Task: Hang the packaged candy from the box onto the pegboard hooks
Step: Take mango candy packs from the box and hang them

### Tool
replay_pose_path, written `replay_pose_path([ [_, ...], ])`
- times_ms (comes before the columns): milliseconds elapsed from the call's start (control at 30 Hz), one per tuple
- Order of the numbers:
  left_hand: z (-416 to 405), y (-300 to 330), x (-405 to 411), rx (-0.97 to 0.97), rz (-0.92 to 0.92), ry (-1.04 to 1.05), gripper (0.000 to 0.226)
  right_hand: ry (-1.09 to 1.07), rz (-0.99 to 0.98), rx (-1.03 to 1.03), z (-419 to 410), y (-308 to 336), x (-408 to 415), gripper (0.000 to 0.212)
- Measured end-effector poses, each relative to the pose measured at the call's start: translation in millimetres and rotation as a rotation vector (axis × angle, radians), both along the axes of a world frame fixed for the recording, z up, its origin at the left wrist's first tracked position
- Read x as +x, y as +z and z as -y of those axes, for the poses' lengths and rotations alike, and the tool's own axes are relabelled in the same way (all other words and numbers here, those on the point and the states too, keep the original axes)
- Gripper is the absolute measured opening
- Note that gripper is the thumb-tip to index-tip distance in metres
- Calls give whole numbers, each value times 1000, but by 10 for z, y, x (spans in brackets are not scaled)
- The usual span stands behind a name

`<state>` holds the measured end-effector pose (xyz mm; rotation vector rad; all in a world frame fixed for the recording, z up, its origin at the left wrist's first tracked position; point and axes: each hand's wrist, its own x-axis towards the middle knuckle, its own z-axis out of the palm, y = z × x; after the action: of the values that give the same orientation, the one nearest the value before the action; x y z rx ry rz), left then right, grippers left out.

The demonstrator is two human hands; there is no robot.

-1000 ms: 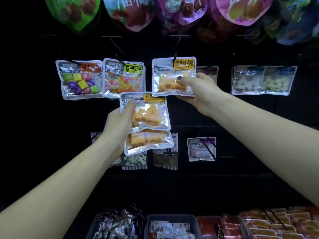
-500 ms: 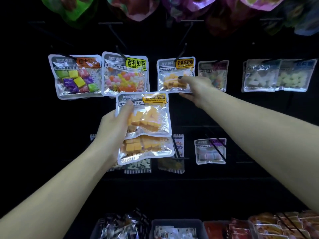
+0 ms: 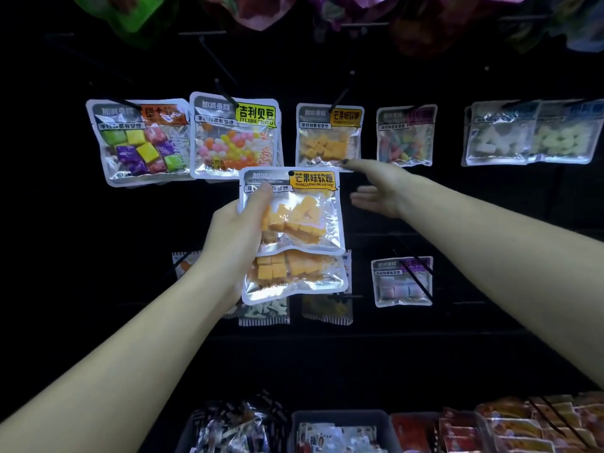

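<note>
- At the dark pegboard wall (image 3: 457, 204), middle row of hooks: a clear silver-edged packet of orange mango cubes (image 3: 328, 135) hangs from a black wire hook (image 3: 343, 91), between a jelly-bean packet with a green-yellow label (image 3: 235, 135) and a packet of pastel sticks with a purple label (image 3: 405, 135).
- Right hand (image 3: 379, 188): fingers straight and spread, holding nothing. Dark-nailed fingertip lies at the bottom edge of the hung mango packet; whether it touches cannot be told.
- Left hand (image 3: 235, 237): grip closed round a small stack of mango packets. Thumb lies across the front of the top packet with the yellow label (image 3: 294, 210); a second matching packet (image 3: 294, 276) sits underneath, offset downward. Fingers behind the stack are hidden.
- Judged step: one packet is hung; at least two remain in the left hand. Hanging is under way, between placements.
- Next move calls for: right hand to pinch the top packet near its upper edge and line its dark punched hole (image 3: 291, 173) up with the hook tip, then slide it back along the wire. The hook angles down toward the viewer, so the approach must follow that slope.
- Risk, judged: slick film; the lower packet may slip from the stack when the top one is drawn off.
- Along the bottom edge of view: grey bins (image 3: 340, 418) with further packaged goods.
</note>
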<state>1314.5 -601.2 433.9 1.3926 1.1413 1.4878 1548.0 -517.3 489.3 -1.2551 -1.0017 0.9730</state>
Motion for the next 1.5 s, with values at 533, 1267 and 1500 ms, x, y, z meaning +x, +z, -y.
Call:
replay_pose_path([
  [533,263,87,270,6,12,-21,39,457,331,1,1282,-218,-159,50],
  [1267,349,105,115,16,-30,40,35,107,187,495,1163,338,-52,29],
  [1500,313,110,151,40,-45,32,29,119,188,457,1071,360,-109,32],
])
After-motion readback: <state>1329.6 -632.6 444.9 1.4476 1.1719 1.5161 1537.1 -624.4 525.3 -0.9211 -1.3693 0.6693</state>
